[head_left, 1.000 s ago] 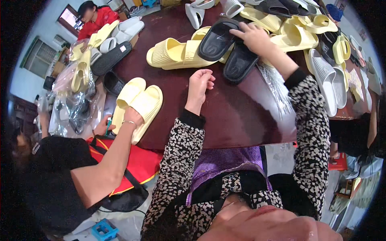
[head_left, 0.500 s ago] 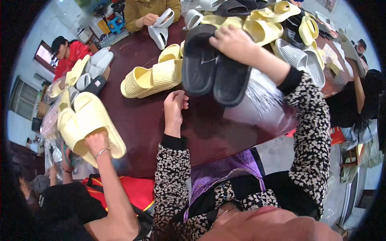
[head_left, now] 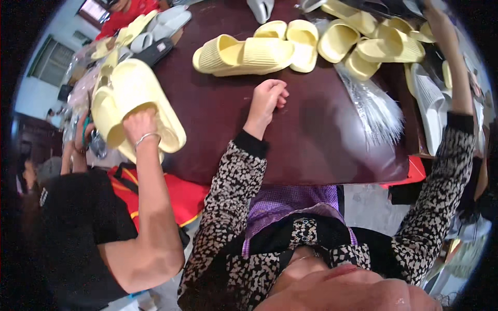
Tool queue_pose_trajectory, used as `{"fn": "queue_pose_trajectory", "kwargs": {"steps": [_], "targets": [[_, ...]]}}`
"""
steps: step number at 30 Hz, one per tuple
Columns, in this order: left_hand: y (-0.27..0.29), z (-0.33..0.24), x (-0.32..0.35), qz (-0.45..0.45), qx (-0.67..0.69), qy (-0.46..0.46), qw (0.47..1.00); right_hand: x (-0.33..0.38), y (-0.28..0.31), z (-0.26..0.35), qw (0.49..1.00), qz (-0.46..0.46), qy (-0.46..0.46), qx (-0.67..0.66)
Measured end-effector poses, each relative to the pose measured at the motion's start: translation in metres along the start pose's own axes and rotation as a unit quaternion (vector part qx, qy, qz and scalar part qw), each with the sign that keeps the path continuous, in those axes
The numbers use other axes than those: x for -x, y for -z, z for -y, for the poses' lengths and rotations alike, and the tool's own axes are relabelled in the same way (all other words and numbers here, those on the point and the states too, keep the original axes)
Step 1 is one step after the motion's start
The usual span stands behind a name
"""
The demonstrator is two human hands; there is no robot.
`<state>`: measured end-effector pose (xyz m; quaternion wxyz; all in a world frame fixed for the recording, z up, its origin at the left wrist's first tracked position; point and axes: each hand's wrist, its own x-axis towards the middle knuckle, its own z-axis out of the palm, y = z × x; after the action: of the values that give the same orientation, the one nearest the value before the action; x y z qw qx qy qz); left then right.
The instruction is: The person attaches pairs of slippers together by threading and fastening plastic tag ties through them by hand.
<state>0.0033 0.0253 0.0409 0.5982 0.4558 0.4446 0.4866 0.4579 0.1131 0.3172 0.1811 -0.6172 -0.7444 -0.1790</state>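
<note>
By the left edge of the surface (head_left: 290,150), a black slipper (head_left: 153,52) is lying beside grey slippers (head_left: 168,26). Nearer, over the left edge, a co-worker's hand (head_left: 140,124) is gripping a pale yellow pair (head_left: 132,78) by the straps, and that pair's long axis is slanting from upper left to lower right.

Toward the far edge, left of the middle, ribbed yellow slippers (head_left: 267,54) are lying on their sides, their long axis running roughly along the near edge; which end is the toe, one cannot tell. Just nearer than these, the person's left hand (head_left: 267,101) is hovering apart from them, its fingers curling in a loose fist. Touching or nearly touching their right end, a single yellow slipper (head_left: 303,57) is pointing its long axis from far edge to near edge.

Farther right, another yellow slipper (head_left: 340,41) is leaning toward the far right corner, and a bundle of clear strands (head_left: 373,111) is spreading toward the right edge. Near that edge, a grey slipper (head_left: 430,109) is running far to near. Beyond the far right corner, the right hand (head_left: 434,7) is showing only partly, too blurred to tell whether it is gripping anything.
</note>
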Motion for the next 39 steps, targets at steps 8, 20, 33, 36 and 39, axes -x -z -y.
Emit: {"fn": "queue_pose_trajectory", "kwargs": {"steps": [8,20,33,36,39], "targets": [[0.010,0.000,0.011,-0.052,0.024,-0.017,0.998,0.137,-0.119,0.146,0.980,0.008,0.081,-0.182],[0.000,-0.003,-0.003,-0.064,-0.017,-0.031,0.997,0.218,-0.128,0.197,0.935,0.080,-0.011,-0.345],[-0.032,-0.024,0.021,0.411,-0.161,0.066,0.895,0.291,-0.148,0.129,0.953,-0.043,-0.184,-0.238],[-0.032,-0.026,0.024,0.447,-0.112,0.058,0.885,0.297,-0.148,0.131,0.952,-0.063,-0.190,-0.230],[-0.022,-0.025,0.020,0.438,-0.087,0.031,0.894,0.297,-0.149,0.139,0.956,-0.056,-0.185,-0.222]]}}
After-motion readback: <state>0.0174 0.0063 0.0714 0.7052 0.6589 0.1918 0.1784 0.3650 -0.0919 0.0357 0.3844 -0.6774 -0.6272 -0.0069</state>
